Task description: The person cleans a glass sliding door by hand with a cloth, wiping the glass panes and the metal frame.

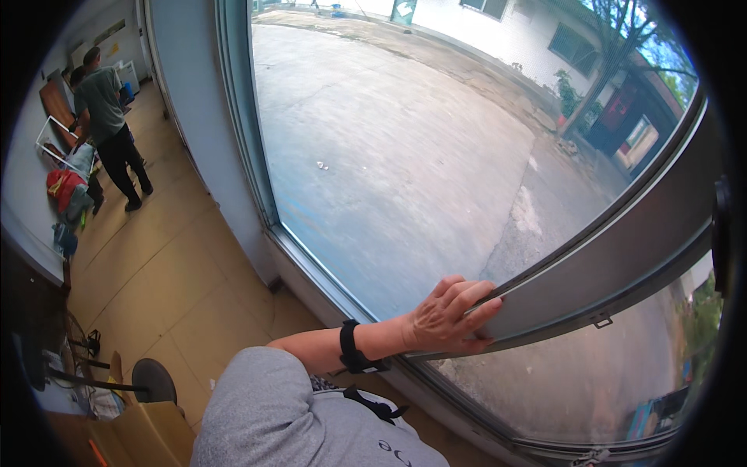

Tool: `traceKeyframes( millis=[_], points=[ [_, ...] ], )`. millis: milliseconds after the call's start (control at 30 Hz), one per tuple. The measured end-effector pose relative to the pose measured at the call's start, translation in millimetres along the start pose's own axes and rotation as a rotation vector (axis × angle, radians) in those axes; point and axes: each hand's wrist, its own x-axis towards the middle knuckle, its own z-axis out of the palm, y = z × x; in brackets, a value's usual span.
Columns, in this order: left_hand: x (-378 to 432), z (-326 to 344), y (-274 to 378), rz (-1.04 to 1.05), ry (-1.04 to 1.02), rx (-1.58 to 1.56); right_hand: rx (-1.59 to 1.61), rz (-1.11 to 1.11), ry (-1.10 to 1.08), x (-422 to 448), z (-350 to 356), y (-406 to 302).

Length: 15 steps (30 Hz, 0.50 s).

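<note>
My left hand point(452, 318) rests on the end of a wide metal window frame rail point(560, 303), its fingers curled over the edge. A black strap point(352, 347) with a small device circles that wrist. Above the rail is a large window pane with a fine mesh look point(397, 163), showing a concrete yard outside. Below the rail lies a lower pane point(543, 391), with a small metal catch point(603, 321) on the rail's lower side. The metal window track point(327, 280) runs along the sill. My right hand is out of view.
A person point(104, 111) stands on the tiled floor point(157, 280) at the left, another partly hidden beyond. Red cloth point(64, 187) and a white frame point(49, 131) are by the wall. A round dark stool seat point(153, 380) and a brown box-like object point(140, 432) stand at the lower left.
</note>
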Motion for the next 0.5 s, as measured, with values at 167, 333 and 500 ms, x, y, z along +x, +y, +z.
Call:
traceKeyframes(
  millis=[167, 333, 500],
  points=[
    [-1, -40, -37, -0.024, -0.015, 0.131, -0.003, -0.038, -0.069, -90, 77, -9],
    [-8, -92, -81, -0.101, -0.064, 0.268, -0.008, -0.052, -0.128, -163, 129, -17],
    [-14, -138, -120, -0.155, -0.069, 0.331, -0.002, -0.058, -0.156, -219, 163, -23]
  ],
)
